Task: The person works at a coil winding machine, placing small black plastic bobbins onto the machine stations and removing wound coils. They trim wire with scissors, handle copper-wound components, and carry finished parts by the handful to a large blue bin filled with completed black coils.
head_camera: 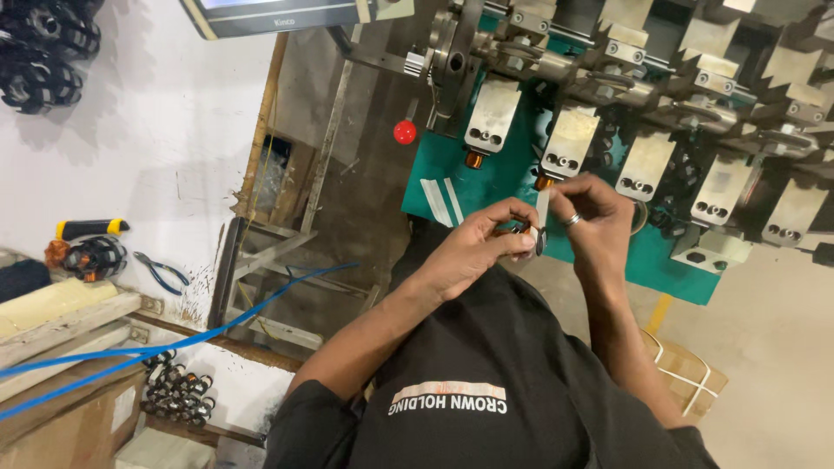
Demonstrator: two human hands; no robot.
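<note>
While the fingers (512, 227) of the left hand (483, 243) pinch a small dark bobbin (532, 241) at the centre of the frame, the right hand (587, 214) closes narrowly on a thin white strip (543, 205) that stands up from the bobbin. A ring sits on 1 finger of the right hand. Both hands meet in front of the person's chest, just below the green plate (504, 178) of a winding machine (643, 95).

The strip looks slack and light; it could likely slip or crease if the right pinch loosens, and the bobbin might drop to the floor if the left thumb shifts.

The left forearm comes up from the lower left, wrist bent inward; the right forearm rises from the lower right, wrist curled over the piece.

Further out, a red knob (404, 132) sits left of the plate, blue-handled pliers (162, 273) lie on the white table (165, 130) at left, and a blue cable (174, 343) crosses the lower left.
</note>
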